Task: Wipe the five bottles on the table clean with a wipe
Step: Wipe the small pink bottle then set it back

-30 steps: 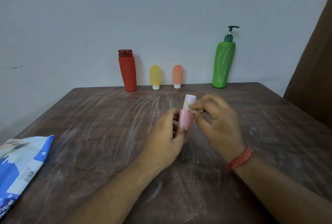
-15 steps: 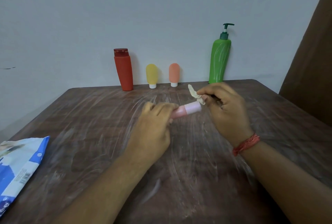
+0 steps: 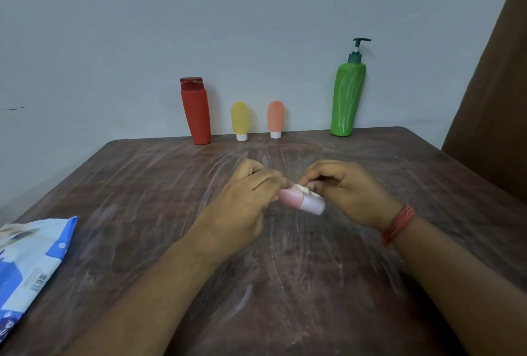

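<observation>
A small pink bottle [image 3: 299, 201] with a pale cap lies nearly level above the table's middle, gripped at its base end by my left hand [image 3: 242, 207]. My right hand [image 3: 348, 193] pinches a small crumpled white wipe [image 3: 306, 189] against the bottle's top side near the cap. At the back, against the wall, stand a red bottle [image 3: 196, 111], a yellow tube [image 3: 240, 120], an orange tube [image 3: 275, 117] and a green pump bottle [image 3: 348, 96].
The brown wooden table [image 3: 142, 198] carries pale smear marks. A blue and white wipe packet [image 3: 31, 267] lies at its front left edge. A brown panel [image 3: 496, 99] rises at the right, beyond the table.
The pink bottle went from upright to lying sideways, and its cap end now dips toward me. My right hand brought the wipe down from above the cap onto the bottle's body.
</observation>
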Demonstrator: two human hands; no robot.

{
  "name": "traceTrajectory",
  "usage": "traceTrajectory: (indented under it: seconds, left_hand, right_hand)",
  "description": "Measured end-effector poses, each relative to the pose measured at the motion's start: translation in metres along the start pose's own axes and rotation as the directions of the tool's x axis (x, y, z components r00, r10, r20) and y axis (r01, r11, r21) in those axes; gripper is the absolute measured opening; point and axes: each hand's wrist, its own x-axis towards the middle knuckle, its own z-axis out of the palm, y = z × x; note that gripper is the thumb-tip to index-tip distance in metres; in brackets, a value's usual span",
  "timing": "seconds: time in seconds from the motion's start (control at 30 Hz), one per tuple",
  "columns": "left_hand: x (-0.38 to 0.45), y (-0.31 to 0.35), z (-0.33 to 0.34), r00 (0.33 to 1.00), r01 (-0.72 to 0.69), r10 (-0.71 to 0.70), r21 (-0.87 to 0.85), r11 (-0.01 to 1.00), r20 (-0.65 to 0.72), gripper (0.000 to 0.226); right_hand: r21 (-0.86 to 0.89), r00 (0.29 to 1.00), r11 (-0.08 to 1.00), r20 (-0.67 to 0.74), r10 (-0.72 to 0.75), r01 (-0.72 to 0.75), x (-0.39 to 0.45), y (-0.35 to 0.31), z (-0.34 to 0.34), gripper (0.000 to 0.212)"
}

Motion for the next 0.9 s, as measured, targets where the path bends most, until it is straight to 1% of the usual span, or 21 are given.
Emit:
traceTrajectory:
  seconds: [0.03, 0.07, 0.1, 0.13, 0.17, 0.2, 0.23, 0.3, 0.33, 0.43, 0.5, 0.53, 0.57, 0.6, 0.63, 0.67, 0.7, 0.73, 0.77, 0.8, 0.9]
  left_hand:
    - [-0.001, 0.000, 0.000, 1.000, 0.020, -0.021, -0.031, 0.999, -0.023, 0.056]
    - [-0.001, -0.001, 0.000, 0.998, 0.048, -0.050, -0.055, 0.997, -0.046, 0.057]
    - [-0.002, 0.000, -0.001, 0.994, 0.078, -0.083, -0.073, 0.994, -0.069, 0.056]
    - [-0.002, 0.000, -0.001, 0.989, 0.109, -0.117, -0.088, 0.990, -0.090, 0.053]
    - [-0.002, 0.002, 0.000, 0.983, 0.140, -0.151, -0.103, 0.985, -0.106, 0.050]
    - [-0.002, 0.003, 0.000, 0.975, 0.172, -0.186, -0.123, 0.977, -0.118, 0.047]
    - [-0.002, 0.005, 0.001, 0.967, 0.202, -0.221, -0.145, 0.969, -0.127, 0.045]
    - [-0.002, 0.008, 0.002, 0.948, 0.263, -0.291, -0.191, 0.946, -0.133, 0.041]
    - [-0.002, 0.009, 0.003, 0.936, 0.296, -0.328, -0.214, 0.931, -0.128, 0.039]
    - [-0.002, 0.011, 0.005, 0.905, 0.391, -0.420, -0.255, 0.884, -0.071, 0.036]
    - [-0.001, 0.013, 0.007, 0.902, 0.413, -0.432, -0.253, 0.875, -0.023, 0.035]
    - [0.000, 0.014, 0.008, 0.905, 0.412, -0.426, -0.245, 0.878, -0.005, 0.034]
    - [0.000, 0.015, 0.008, 0.908, 0.408, -0.419, -0.238, 0.882, 0.005, 0.033]
    - [0.000, 0.015, 0.009, 0.910, 0.406, -0.415, -0.233, 0.884, 0.012, 0.032]
    - [0.000, 0.014, 0.010, 0.907, 0.413, -0.420, -0.226, 0.882, 0.019, 0.032]
    - [0.000, 0.013, 0.011, 0.902, 0.426, -0.431, -0.214, 0.879, 0.022, 0.033]
    - [-0.001, 0.011, 0.012, 0.896, 0.439, -0.444, -0.203, 0.875, 0.021, 0.033]
    - [-0.001, 0.009, 0.013, 0.890, 0.451, -0.456, -0.195, 0.871, 0.020, 0.033]
    - [-0.002, 0.007, 0.014, 0.882, 0.466, -0.470, -0.191, 0.864, 0.024, 0.033]
    - [-0.003, 0.005, 0.014, 0.875, 0.481, -0.484, -0.188, 0.856, 0.032, 0.034]
    - [-0.004, 0.002, 0.014, 0.856, 0.514, -0.515, -0.190, 0.836, 0.051, 0.035]
  right_hand:
    - [0.170, 0.997, 0.983, 0.015, 0.070, -0.072, 0.000, 0.002, -0.001, 0.022]
    - [0.355, 0.991, 0.925, 0.031, 0.132, -0.134, -0.001, 0.004, -0.001, 0.017]
    - [0.540, 0.981, 0.821, 0.050, 0.187, -0.183, -0.001, 0.005, 0.001, 0.012]
    - [0.692, 0.970, 0.689, 0.069, 0.231, -0.214, -0.001, 0.006, 0.002, 0.012]
    - [0.795, 0.963, 0.566, 0.083, 0.257, -0.220, -0.001, 0.006, 0.003, 0.014]
    - [0.852, 0.961, 0.482, 0.080, 0.266, -0.205, -0.001, 0.006, 0.005, 0.017]
    - [0.884, 0.962, 0.432, 0.066, 0.267, -0.180, 0.000, 0.004, 0.006, 0.021]
    - [0.915, 0.967, 0.380, 0.040, 0.251, -0.136, 0.001, 0.002, 0.009, 0.023]
    - [0.919, 0.968, 0.373, 0.035, 0.249, -0.130, 0.002, 0.000, 0.011, 0.022]
    - [0.896, 0.957, 0.427, -0.004, 0.291, -0.126, 0.005, -0.001, 0.016, 0.016]
    - [0.882, 0.925, 0.466, -0.113, 0.364, -0.075, 0.007, -0.001, 0.018, 0.012]
    - [0.864, 0.897, 0.501, -0.191, 0.398, -0.038, 0.007, -0.001, 0.018, 0.011]
    - [0.821, 0.869, 0.571, -0.272, 0.413, -0.015, 0.008, -0.001, 0.017, 0.013]
    - [0.735, 0.852, 0.678, -0.347, 0.392, -0.013, 0.008, -0.002, 0.017, 0.016]
    - [0.593, 0.848, 0.805, -0.415, 0.330, -0.023, 0.008, -0.004, 0.017, 0.018]
    - [0.396, 0.856, 0.918, -0.465, 0.224, -0.025, 0.007, -0.005, 0.017, 0.020]
    - [0.171, 0.871, 0.985, -0.482, 0.094, -0.012, 0.005, -0.007, 0.017, 0.020]
    - [-0.034, 0.883, 0.999, -0.468, -0.030, 0.016, 0.003, -0.008, 0.018, 0.018]
    - [-0.180, 0.891, 0.983, -0.437, -0.123, 0.047, 0.002, -0.010, 0.018, 0.017]
    - [-0.259, 0.897, 0.963, -0.406, -0.173, 0.069, 0.001, -0.012, 0.018, 0.018]
    - [-0.286, 0.915, 0.952, -0.345, -0.209, 0.110, 0.000, -0.016, 0.013, 0.017]
